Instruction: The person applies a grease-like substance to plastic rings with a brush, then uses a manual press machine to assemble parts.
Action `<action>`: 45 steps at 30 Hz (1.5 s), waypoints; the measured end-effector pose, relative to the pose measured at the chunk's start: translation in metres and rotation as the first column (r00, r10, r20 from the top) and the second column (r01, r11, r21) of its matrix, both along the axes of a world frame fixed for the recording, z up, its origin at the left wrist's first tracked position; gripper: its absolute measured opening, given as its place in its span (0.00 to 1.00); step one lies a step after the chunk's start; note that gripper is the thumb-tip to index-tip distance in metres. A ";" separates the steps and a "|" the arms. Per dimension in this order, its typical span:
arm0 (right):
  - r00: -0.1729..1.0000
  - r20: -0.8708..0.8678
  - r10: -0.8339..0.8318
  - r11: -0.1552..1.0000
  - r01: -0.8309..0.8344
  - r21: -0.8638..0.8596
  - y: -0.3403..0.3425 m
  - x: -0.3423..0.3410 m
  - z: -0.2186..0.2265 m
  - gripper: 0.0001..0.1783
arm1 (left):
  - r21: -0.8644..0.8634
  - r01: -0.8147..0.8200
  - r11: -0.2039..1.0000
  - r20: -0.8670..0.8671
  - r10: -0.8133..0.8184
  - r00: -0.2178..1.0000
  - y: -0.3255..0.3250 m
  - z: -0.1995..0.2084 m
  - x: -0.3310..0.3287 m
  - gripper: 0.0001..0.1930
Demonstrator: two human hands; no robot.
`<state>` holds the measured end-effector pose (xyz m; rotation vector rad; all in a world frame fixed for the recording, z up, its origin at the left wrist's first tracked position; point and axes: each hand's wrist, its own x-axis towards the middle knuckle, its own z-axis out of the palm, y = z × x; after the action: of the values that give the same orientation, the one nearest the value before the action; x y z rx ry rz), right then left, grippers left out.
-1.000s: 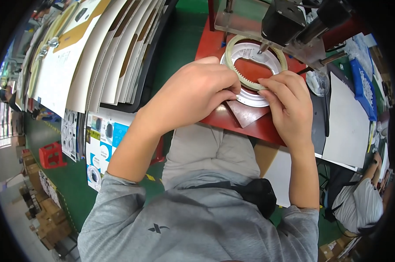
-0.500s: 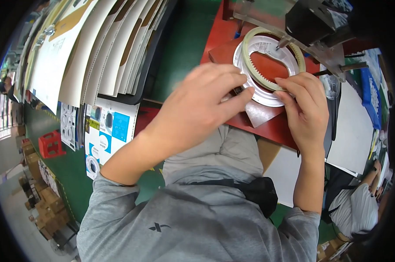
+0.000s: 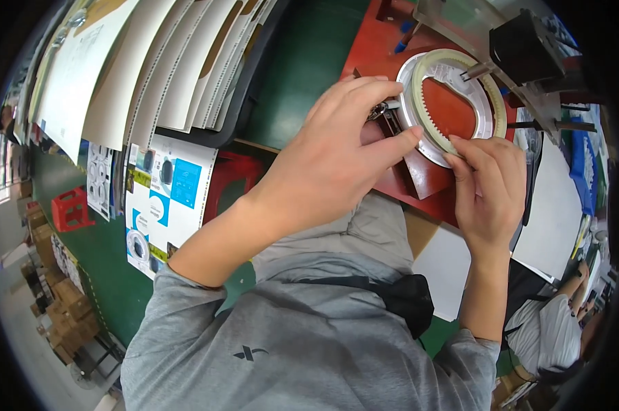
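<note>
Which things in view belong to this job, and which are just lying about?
Seemingly in the job: right hand, cream toothed ring, left hand, white round part, red base.

Apparently lying about: card sheets, printed sheet, far-left red stool, blue bin, cardboard boxes.

I can read no words or numbers on anything here. My grey shirt [image 3: 302, 335] bears a small dark logo [image 3: 250, 353] of crossing strokes. To my left, a printed sheet [image 3: 169, 205] has a blue panel [image 3: 187, 183] with fine pale marks, too small to make out.
</note>
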<state>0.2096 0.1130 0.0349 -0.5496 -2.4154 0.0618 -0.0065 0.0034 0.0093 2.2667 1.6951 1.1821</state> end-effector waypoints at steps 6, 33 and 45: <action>0.999 -0.031 -0.038 0.999 0.037 -0.033 -0.011 -0.008 -0.004 0.14 | -0.037 -0.028 0.999 0.163 0.034 0.986 -0.005 -0.007 0.007 0.22; 0.993 0.090 -0.082 0.995 0.087 -0.050 -0.015 -0.010 0.008 0.12 | 0.131 -0.267 0.955 0.481 0.174 0.859 0.065 -0.011 0.019 0.09; 0.982 0.037 -0.185 0.980 0.187 -0.066 0.007 -0.001 -0.007 0.20 | 0.221 -0.253 0.942 0.402 0.149 0.903 0.073 -0.014 0.014 0.09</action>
<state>0.2084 0.1204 0.0275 -0.8112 -2.3872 0.0581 0.0077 0.0761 -0.0044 1.8389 1.7281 1.8610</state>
